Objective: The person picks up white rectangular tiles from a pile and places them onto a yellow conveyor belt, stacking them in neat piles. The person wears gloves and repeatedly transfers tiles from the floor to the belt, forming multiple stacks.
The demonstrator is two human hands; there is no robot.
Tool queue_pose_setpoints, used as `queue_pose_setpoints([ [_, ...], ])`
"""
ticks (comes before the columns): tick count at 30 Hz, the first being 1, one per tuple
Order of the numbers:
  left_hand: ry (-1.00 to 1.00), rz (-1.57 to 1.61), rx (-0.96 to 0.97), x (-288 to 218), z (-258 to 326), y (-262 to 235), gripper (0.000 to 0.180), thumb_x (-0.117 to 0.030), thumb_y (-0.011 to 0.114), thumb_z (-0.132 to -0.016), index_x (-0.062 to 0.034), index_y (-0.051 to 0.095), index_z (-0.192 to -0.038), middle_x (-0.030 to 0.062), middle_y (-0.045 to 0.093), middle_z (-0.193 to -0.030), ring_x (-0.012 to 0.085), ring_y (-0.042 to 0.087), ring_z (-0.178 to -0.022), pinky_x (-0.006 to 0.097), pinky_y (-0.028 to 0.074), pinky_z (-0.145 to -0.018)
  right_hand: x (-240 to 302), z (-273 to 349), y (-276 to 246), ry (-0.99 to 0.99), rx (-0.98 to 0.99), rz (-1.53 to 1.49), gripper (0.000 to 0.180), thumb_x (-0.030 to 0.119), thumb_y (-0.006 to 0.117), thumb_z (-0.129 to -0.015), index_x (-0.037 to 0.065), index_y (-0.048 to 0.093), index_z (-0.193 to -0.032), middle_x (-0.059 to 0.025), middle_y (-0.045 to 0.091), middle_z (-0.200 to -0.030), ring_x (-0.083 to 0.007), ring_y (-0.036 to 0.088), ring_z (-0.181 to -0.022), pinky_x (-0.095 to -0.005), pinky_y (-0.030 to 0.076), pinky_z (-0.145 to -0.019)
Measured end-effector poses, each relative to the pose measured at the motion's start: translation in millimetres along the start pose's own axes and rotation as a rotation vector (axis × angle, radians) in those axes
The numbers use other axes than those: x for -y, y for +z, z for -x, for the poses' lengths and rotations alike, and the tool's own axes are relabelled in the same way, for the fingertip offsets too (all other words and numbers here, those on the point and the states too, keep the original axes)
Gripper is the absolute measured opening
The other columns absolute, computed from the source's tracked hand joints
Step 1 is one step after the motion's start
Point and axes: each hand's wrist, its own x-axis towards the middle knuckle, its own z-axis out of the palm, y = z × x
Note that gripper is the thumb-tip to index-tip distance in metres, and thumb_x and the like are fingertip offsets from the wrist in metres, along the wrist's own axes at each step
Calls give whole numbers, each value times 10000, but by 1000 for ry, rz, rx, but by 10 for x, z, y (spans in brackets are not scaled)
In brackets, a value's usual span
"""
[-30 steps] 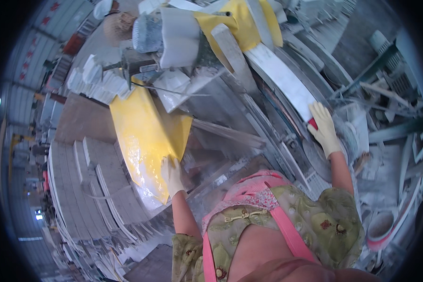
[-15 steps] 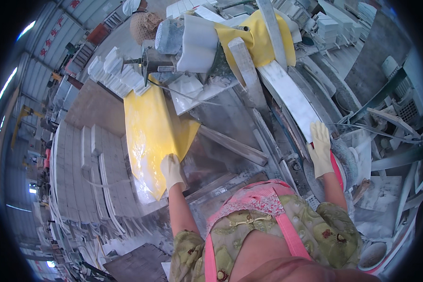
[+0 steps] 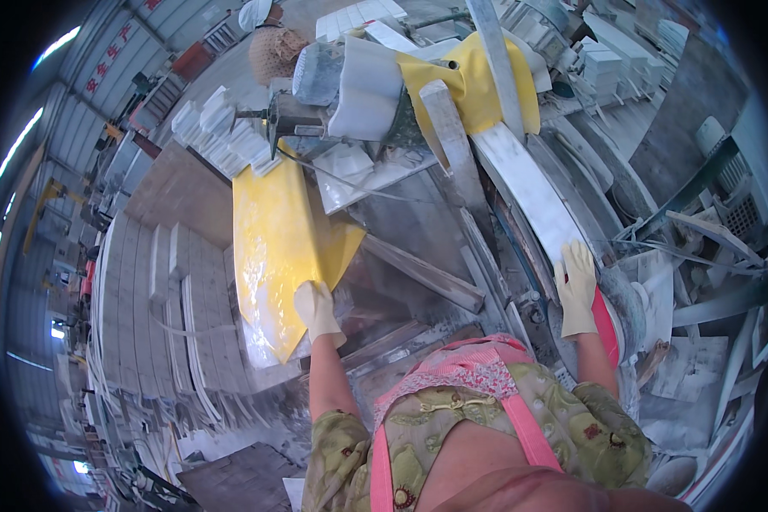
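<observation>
Left hand (image 3: 317, 311), gloved, has slid up the yellow sheet (image 3: 277, 247), fingers now pinching its lower edge over the worktop (image 3: 418, 230). Right hand (image 3: 577, 286) has dropped along the curved white slab (image 3: 529, 196), fingers spread flat; both pieces steadied.

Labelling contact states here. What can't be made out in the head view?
- Left hand: palm side hidden by its glove; grip on the yellow sheet unclear.
- Right hand: covers the long white slab where they meet.
- Red wheel: mostly behind the right forearm.
- Machine head: partly under yellow covers.
</observation>
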Motion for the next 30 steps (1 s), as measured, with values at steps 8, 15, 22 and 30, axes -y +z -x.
queue_pose_setpoints([
  [8,9,44,-212,-38,106,148,245,-216,651,-912,15,684,-840,217,682,-908,390,649,-881,472,507,-853,189,-172,-172,4,-51,-46,256,176,658,-898,-29,687,-1049,-261,671,-1195,-440,601,-1158,-501,453,-1049],
  [15,5,140,-278,-56,124,140,195,-164,635,-921,-1,670,-820,198,660,-860,392,625,-843,485,493,-816,214,-144,-167,24,-66,-46,244,172,662,-894,-28,697,-1028,-249,679,-1178,-427,621,-1121,-492,472,-1016],
  [22,15,170,-280,-100,122,92,234,-120,582,-924,32,660,-764,213,666,-849,393,630,-866,483,495,-844,204,-246,31,91,-34,-10,391,206,651,-925,-31,674,-1235,-248,638,-1325,-423,568,-1247,-492,418,-1099],
  [30,2,162,-255,-81,141,91,203,-135,591,-948,3,650,-812,200,639,-853,389,610,-849,486,477,-828,470,-304,205,-41,15,64,544,285,583,-979,-20,536,-1427,-261,522,-1474,-425,419,-1424,-492,265,-1231],
])
